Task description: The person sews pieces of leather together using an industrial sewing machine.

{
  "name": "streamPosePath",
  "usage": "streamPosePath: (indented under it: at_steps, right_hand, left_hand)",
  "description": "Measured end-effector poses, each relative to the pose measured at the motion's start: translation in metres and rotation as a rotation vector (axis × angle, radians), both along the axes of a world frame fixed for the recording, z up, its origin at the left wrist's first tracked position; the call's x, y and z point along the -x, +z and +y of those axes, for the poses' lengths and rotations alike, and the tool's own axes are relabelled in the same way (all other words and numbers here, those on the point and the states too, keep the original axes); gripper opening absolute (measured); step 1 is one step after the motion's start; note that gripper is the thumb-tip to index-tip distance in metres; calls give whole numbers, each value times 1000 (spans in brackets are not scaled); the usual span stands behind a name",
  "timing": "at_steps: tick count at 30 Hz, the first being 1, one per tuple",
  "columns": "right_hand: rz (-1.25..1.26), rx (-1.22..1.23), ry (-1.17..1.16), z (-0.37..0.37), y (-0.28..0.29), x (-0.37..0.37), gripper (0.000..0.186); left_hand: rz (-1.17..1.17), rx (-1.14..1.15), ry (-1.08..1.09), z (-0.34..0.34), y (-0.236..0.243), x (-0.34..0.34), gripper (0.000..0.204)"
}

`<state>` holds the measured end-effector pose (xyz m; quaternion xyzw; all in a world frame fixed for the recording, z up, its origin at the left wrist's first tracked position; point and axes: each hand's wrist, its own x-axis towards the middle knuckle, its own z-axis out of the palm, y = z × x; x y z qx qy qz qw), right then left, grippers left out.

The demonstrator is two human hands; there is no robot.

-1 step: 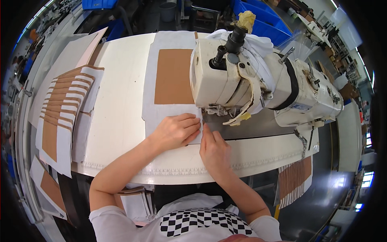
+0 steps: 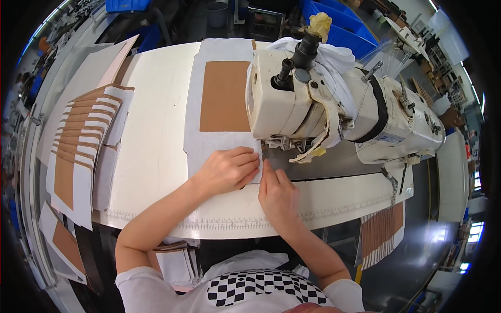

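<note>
A grey-white fabric panel [image 2: 194, 117] with a brown rectangular patch [image 2: 225, 96] lies on the white table, its right edge running under the head of a sewing machine [image 2: 284, 99]. My left hand [image 2: 229, 168], fingers bent and closed, grips the panel close to its near right corner. Just right of it, my right hand [image 2: 276, 194] pinches the panel's edge between thumb and forefinger, in front of the machine's foot area. The fingertips of both hands almost meet. The machine head hides the needle and part of the patch.
At left, a fanned stack of brown-and-white panels [image 2: 86, 130] overlaps the table edge. Another striped stack [image 2: 382, 235] hangs low at right. A ruler strip [image 2: 224, 223] follows the table's near edge. Blue bins [image 2: 339, 23] stand beyond the machine. More folded panels [image 2: 175, 263] are beside my lap.
The panel with its brown patch has slid slightly away from me along the machine. Both hands stay practically in place.
</note>
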<state>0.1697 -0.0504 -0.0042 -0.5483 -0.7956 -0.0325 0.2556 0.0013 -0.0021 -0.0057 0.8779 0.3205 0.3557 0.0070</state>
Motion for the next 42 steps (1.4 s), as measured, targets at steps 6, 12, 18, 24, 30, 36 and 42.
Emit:
streamPosePath:
  at_steps: [6,12,18,24,30,36,42]
  right_hand:
    - [108,17,-27,6,0,5,27]
    - [157,82,-2,4,4,0,24]
    - [218,118,48,-23,3,-33,27]
    - [253,11,164,-44,-4,-34,25]
    - [317,27,175,-44,-9,-38,22]
    - [315,77,207,-48,-7,-40,19]
    - [300,88,232,-46,-11,-37,18]
  left_hand:
    - [-13,24,16,6,-2,2,16]
    - [-42,112,33,13,6,4,18]
    - [-60,218,299,45,15,24,12]
    - [-217,361,1483,176,-4,86,42]
    - [-250,68,1037,140,12,70,20]
    - [-580,-544,1277,-158,87,153,17]
    - [-870,-498,1776,-386,-52,159,34]
